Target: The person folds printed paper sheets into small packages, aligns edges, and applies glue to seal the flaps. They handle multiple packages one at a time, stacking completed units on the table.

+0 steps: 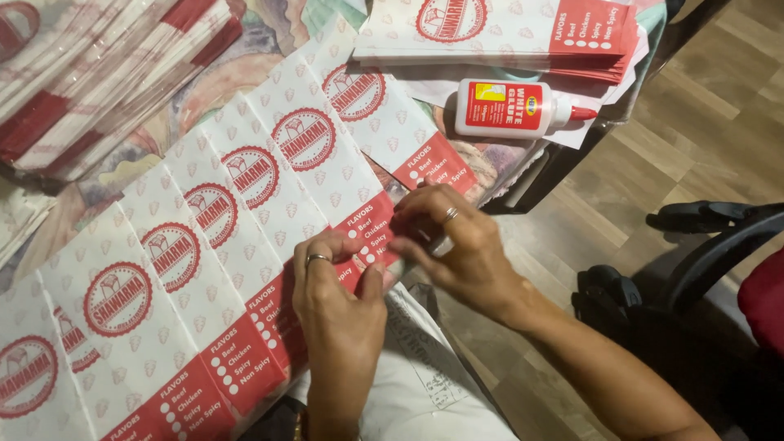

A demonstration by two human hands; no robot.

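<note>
— What's laid out on the table (245,73)?
— A fanned row of paper bags (204,245), white with red bands at the near ends, overlapping like shingles. Their long sides run away from the person, up and to the right. A stack of the same bags (506,33) lies at the far edge, with a white glue bottle (514,108) lying on its side just below it.
— And the hands?
— Both are at the red end of one bag (371,233). The left hand (339,302) pinches its lower edge between thumb and fingers. The right hand (453,245) presses curled fingertips on the same end from the right, and is the nearer one to the glue.
</note>
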